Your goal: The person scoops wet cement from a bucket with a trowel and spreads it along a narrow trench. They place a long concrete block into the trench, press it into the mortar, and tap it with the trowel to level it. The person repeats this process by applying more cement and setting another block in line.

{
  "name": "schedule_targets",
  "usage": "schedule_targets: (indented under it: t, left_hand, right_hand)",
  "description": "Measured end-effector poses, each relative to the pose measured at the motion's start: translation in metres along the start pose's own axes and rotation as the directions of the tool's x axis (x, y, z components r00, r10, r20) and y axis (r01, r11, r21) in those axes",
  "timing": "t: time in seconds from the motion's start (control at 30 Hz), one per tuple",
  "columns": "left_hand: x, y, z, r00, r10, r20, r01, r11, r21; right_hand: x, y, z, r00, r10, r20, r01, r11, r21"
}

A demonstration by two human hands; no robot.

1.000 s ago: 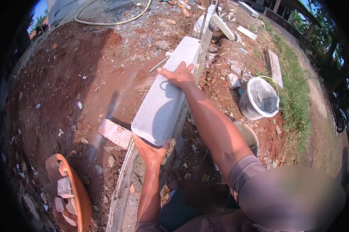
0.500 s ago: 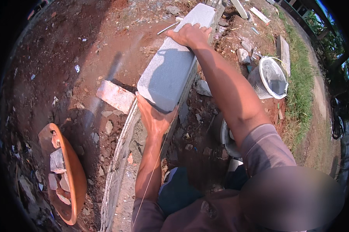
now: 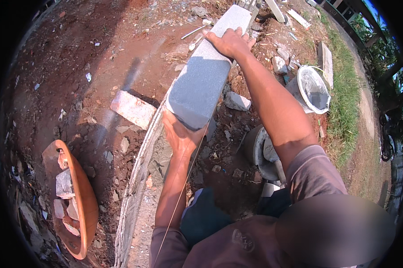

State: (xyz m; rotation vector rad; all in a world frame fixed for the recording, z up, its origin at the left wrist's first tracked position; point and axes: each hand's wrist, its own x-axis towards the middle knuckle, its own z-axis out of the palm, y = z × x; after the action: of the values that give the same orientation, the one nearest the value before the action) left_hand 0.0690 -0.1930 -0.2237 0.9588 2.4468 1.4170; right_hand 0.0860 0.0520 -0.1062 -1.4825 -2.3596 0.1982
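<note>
A long light-grey concrete block (image 3: 198, 85) lies lengthwise over the top of a low, narrow wall (image 3: 141, 201), its underside out of sight. Against the block's near end presses my left hand (image 3: 181, 136), thumb and fingers spread around the lower edge. Farther along, my right hand (image 3: 232, 43) grips it from above, thumb over the left side and fingers over the right. A thin string (image 3: 182, 185) runs along the wall, past my left forearm to the block's near right corner.
Left of the wall are a reddish brick piece (image 3: 133, 109) and an orange basin (image 3: 86, 210) with rubble. To the right stand a white bucket (image 3: 301, 89) and a second bucket (image 3: 256, 149) by my knees. Broken stones (image 3: 238, 101) lie beside the wall, with grass (image 3: 346, 111) beyond.
The block has shifted to the right and turned slightly, with both hands moving along on it. More of the bucket by my knees now shows.
</note>
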Motion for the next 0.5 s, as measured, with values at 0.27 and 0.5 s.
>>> schedule_targets:
  t: [0.27, 0.5]
  left_hand:
    - [-0.003, -0.01, 0.005, 0.992, 0.099, -0.075, -0.1, 0.995, -0.012]
    - [-0.01, -0.022, 0.018, 0.987, 0.152, -0.058, -0.15, 0.988, 0.027]
  right_hand:
    - [-0.045, 0.032, 0.01, 0.974, 0.101, 0.202, -0.22, 0.632, 0.743]
    - [-0.04, 0.041, 0.031, 0.984, -0.051, 0.172, -0.143, 0.36, 0.922]
